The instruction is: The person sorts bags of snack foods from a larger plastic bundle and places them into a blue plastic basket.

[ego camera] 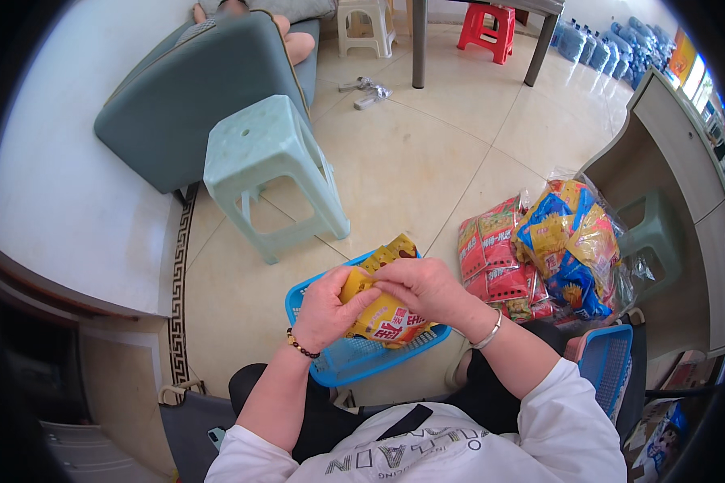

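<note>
A yellow snack packet (386,317) with red and white print is held over a blue plastic basket (344,362). My left hand (332,305) grips its upper left edge, thumb on the front. The fingertips of my right hand (420,290) pinch the top edge close to my left thumb. Behind my hands, more yellow packets (393,252) stick up at the far end of the basket. The lower part of the held packet hangs over the basket's right side, and its contents are hidden.
Right of the basket lie red packets (495,253) and a clear bag of yellow and blue packets (571,247). A pale green stool (260,145) stands ahead on the left. Stacked baskets (607,368) sit by my right side. A person (296,45) is on the grey sofa (205,96).
</note>
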### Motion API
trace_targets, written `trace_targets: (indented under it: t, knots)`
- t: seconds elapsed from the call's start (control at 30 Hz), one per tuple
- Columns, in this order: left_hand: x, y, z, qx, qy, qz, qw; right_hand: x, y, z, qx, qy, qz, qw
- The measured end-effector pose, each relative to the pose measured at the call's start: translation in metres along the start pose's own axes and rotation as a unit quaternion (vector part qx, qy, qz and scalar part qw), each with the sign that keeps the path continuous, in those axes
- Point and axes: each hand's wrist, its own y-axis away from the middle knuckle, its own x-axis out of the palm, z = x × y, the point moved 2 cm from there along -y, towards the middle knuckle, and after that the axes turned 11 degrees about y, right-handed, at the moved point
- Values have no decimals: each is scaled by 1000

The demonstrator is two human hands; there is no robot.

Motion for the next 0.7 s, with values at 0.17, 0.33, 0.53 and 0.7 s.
trace_targets:
  t: [0.17,0.33,0.53,0.7]
  knots:
    - [-2,7,7,-41,97,-37,994,4,1,0,-9,-12,61,998]
    - [-10,10,12,-7,161,-109,981,-12,-6,-13,19,-95,109,989]
    - [-16,5,13,-14,209,-109,972,-16,-9,-16,1,-34,129,991]
    - [-19,3,18,-19,269,-123,955,-16,-9,-20,-44,60,41,996]
